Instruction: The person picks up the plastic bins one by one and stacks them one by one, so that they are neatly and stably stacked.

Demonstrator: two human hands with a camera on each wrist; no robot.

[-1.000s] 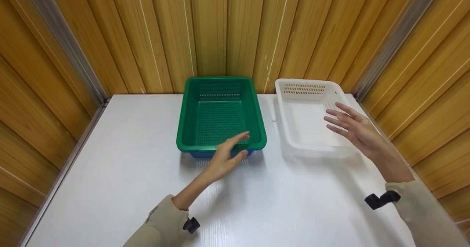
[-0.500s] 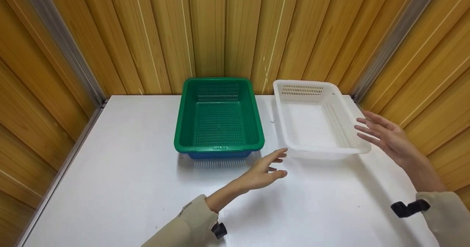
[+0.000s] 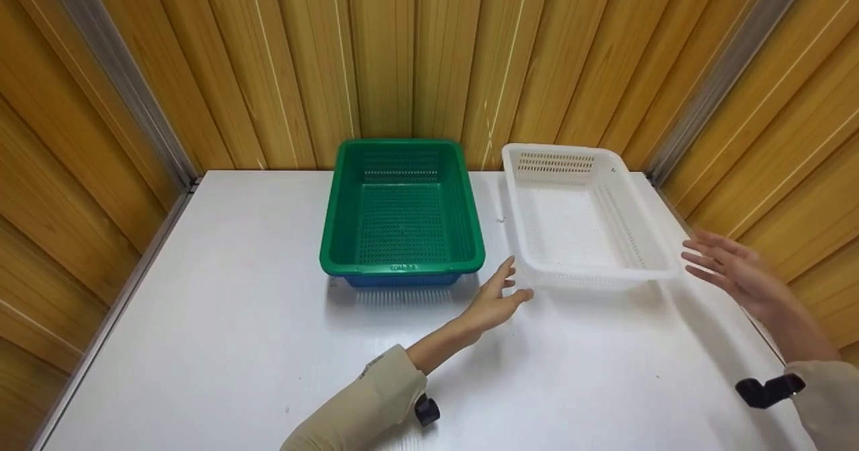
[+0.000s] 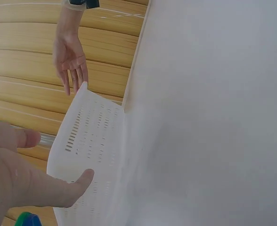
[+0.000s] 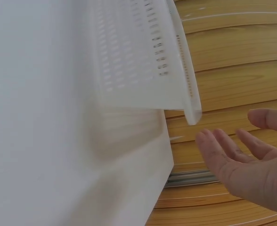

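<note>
A white plastic basket (image 3: 590, 273) with slotted walls stands at the back right of the table. My left hand (image 3: 493, 307) is at its near left corner, fingers extended and thumb apart, holding nothing. In the left wrist view the thumb and a finger of that hand (image 4: 30, 181) overlap the basket's side (image 4: 89, 136). Off the basket's right side is my right hand (image 3: 738, 273), its fingers relaxed and spread. The right wrist view has a gap between those fingertips (image 5: 209, 139) and the basket's rim (image 5: 192, 103).
Left of the white basket, a green basket (image 3: 402, 268) sits on a blue one (image 3: 402, 280), whose lower part shows beneath. Wood-patterned panels (image 3: 416, 48) rise behind and at both sides of the white table (image 3: 235, 303).
My left hand has moved right, from the front of the green basket to the white basket's near left corner. My right hand has swung from above the white basket out past its right side.
</note>
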